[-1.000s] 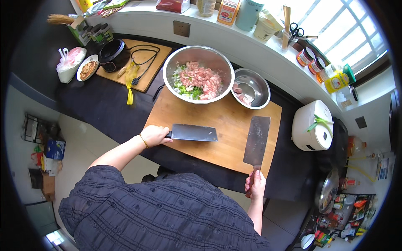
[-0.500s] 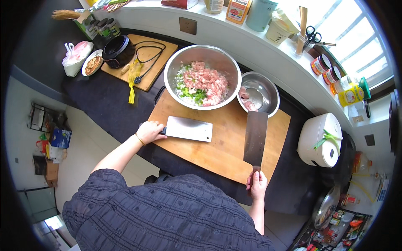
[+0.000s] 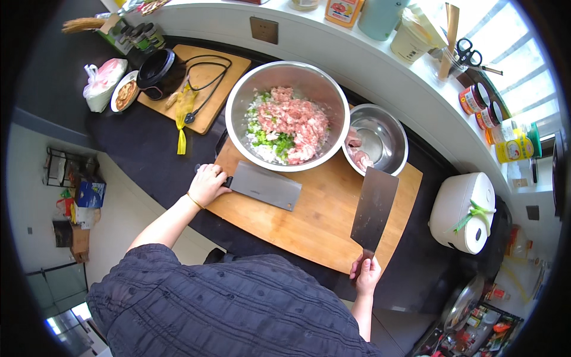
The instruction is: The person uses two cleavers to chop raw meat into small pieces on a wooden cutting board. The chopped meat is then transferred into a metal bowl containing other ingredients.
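My left hand (image 3: pixel 210 184) is closed round the black handle of a cleaver (image 3: pixel 266 186), whose broad steel blade lies over the left part of the wooden cutting board (image 3: pixel 309 226). My right hand (image 3: pixel 366 273) grips the brown handle of a second, darker cleaver (image 3: pixel 376 205). Its blade points away from me over the board's right side, with the tip close to a small steel bowl (image 3: pixel 397 152) that holds a few pieces of meat (image 3: pixel 360 156). Between and beyond both blades stands a large steel bowl (image 3: pixel 238 134) with minced meat (image 3: pixel 294 121), chopped green onion (image 3: pixel 278 143) and white bits.
A white rice cooker (image 3: pixel 455 208) with green onion on its lid stands at the right. At the far left, a smaller board (image 3: pixel 223 56) bears a black pot (image 3: pixel 160 72), a cord and a yellow bag (image 3: pixel 181 119). Jars and scissors (image 3: pixel 468 53) line the windowsill.
The whole view has shifted and turned slightly. The left cleaver's blade slants further toward me at its free end. Both hands keep their grip.
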`<act>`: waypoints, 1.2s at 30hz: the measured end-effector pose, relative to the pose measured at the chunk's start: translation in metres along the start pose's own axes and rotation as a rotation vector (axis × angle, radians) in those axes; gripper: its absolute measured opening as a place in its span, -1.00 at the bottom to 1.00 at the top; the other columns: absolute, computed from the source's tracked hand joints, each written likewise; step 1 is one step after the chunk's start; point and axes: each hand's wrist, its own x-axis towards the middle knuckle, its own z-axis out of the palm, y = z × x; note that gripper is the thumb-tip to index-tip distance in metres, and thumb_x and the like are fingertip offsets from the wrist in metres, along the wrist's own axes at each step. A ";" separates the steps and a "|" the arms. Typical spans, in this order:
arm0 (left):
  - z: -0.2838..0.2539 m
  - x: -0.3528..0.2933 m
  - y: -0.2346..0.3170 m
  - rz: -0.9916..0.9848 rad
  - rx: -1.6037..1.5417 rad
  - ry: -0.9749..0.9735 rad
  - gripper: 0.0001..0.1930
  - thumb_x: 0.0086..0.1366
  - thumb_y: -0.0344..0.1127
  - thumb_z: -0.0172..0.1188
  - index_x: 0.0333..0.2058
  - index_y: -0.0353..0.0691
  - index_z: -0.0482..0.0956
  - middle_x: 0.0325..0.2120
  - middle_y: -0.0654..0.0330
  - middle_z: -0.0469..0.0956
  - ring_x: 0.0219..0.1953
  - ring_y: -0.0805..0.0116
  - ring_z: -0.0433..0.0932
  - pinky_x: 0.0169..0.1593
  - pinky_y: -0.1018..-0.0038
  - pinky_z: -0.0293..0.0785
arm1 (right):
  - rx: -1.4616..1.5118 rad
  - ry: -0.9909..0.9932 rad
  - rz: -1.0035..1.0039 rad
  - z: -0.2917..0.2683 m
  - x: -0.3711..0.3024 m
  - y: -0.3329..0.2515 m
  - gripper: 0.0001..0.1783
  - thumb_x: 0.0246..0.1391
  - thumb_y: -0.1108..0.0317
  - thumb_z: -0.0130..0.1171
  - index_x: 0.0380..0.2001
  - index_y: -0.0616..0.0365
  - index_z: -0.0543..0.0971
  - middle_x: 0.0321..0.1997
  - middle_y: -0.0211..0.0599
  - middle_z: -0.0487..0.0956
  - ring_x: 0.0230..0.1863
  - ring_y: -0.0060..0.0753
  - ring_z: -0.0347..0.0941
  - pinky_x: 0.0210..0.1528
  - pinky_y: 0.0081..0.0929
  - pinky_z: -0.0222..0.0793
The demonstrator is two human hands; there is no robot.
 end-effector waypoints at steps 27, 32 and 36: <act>0.005 -0.024 0.041 -0.584 -0.226 0.030 -0.87 -0.04 -0.35 0.19 -0.55 -0.24 0.43 -0.62 0.09 0.45 -0.52 0.20 0.46 -0.38 0.38 0.40 | 0.016 0.063 0.017 -0.029 -0.059 0.032 -0.62 0.12 0.04 -0.07 -0.50 0.18 0.35 -0.76 -0.44 0.33 -0.83 -0.69 0.17 -0.79 -0.75 0.07; 0.033 -0.039 0.045 -0.404 -0.043 -0.063 -0.87 -0.02 -0.34 0.12 -0.55 -0.27 0.41 -0.55 0.03 0.44 -0.42 0.09 0.46 -0.31 0.30 0.40 | -0.021 0.054 -0.007 -0.035 -0.066 0.031 -0.63 0.13 0.06 -0.07 -0.52 0.17 0.36 -0.77 -0.45 0.33 -0.84 -0.71 0.17 -0.80 -0.76 0.06; 0.047 -0.031 0.043 -0.409 0.069 -0.018 -0.84 0.03 -0.31 0.07 -0.55 -0.28 0.37 -0.55 0.01 0.43 -0.42 0.05 0.45 -0.29 0.24 0.40 | -0.040 0.047 -0.009 -0.037 -0.071 0.030 -0.62 0.12 0.05 -0.05 -0.53 0.16 0.36 -0.78 -0.47 0.32 -0.84 -0.72 0.17 -0.81 -0.76 0.05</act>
